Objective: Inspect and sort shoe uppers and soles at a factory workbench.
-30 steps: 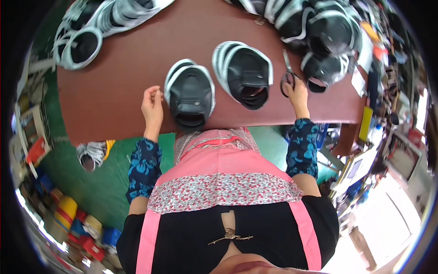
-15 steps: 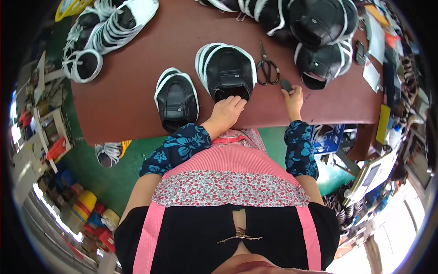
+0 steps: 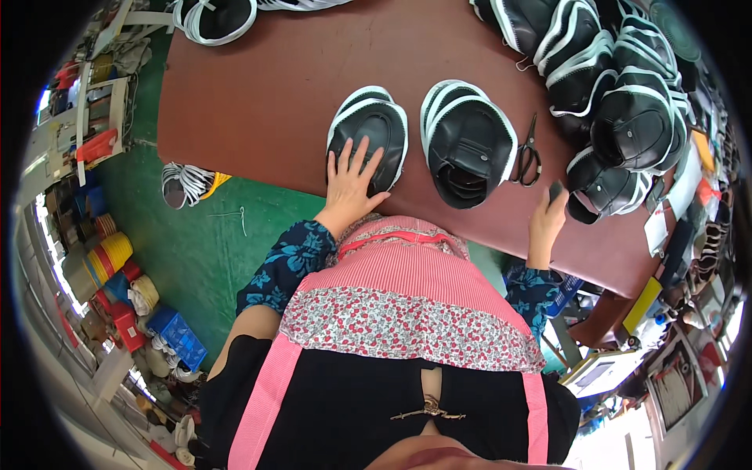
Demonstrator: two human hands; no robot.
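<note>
My left hand point(image 3: 354, 178) lies with spread fingers on the left stack of black shoe uppers point(image 3: 378, 120), near the table's front edge. These uppers have white edging. A second stack of black shoe uppers point(image 3: 474, 145) sits just to the right, its open end facing me, untouched by either hand. Farther right, my right hand point(image 3: 546, 222) is closed around a small dark oval object point(image 3: 556, 190), whose exact kind I cannot make out. Black-handled scissors point(image 3: 528, 160) lie between the right stack and the heap of uppers, their blades pointing away from me.
The brown table point(image 3: 274, 102) holds a large heap of black-and-white uppers point(image 3: 638, 125) at the right and another pile point(image 3: 215, 23) at the far left. White papers point(image 3: 656, 231) rest at the right edge. A striped bundle point(image 3: 186, 184) is on the green floor.
My left hand has moved from the right stack to the left one, and its fingers have spread. My right hand still holds the dark object. The whole view has shifted and turned.
</note>
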